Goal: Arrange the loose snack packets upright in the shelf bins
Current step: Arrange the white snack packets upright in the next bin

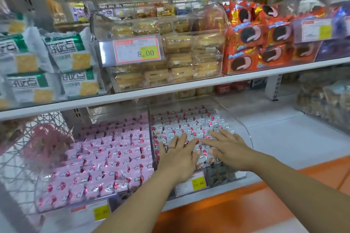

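A clear plastic bin (244, 134) on the lower shelf holds rows of white snack packets (189, 125) with red marks, standing upright. My left hand (178, 157) lies flat on the packets near the bin's front, fingers spread, a ring on one finger. My right hand (227, 147) rests flat beside it to the right, fingers straight and pointing left over the packets. Neither hand grips anything. Left of this bin, a second clear bin holds pink snack packets (106, 159) in neat upright rows.
The upper shelf carries green-and-white cracker packs (66, 58), a clear bin of sandwich biscuits (180, 53) with an 8.00 price tag, and orange cookie packs (251, 47). A wire basket (28, 138) stands at the lower left. Bare white shelf (284, 134) lies to the right.
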A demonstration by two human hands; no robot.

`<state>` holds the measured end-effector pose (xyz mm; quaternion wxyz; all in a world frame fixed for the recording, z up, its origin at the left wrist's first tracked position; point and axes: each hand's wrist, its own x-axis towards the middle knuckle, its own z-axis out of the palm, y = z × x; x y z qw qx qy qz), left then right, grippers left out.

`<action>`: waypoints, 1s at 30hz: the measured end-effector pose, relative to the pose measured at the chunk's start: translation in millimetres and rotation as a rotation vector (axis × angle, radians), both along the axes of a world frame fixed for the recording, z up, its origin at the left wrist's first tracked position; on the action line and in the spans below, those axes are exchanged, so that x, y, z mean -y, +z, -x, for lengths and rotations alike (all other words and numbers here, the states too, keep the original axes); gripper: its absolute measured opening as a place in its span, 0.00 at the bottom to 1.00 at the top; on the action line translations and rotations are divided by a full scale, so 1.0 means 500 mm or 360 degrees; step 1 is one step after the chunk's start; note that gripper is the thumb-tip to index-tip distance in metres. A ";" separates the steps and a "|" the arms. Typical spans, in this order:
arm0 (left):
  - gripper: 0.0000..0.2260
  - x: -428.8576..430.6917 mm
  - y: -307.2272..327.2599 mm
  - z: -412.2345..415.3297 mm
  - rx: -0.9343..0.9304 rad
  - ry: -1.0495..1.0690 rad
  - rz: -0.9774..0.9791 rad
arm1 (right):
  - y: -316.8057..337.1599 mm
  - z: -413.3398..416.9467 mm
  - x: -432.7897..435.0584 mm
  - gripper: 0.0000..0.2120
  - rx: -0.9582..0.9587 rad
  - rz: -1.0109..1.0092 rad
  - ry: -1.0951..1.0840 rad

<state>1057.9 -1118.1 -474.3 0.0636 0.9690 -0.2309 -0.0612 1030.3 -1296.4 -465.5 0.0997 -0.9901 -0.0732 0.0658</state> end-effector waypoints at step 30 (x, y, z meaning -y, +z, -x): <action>0.09 0.026 0.031 -0.075 0.0167 0.0405 0.0403 | 0.009 -0.083 -0.026 0.17 0.0383 -0.0138 -0.0189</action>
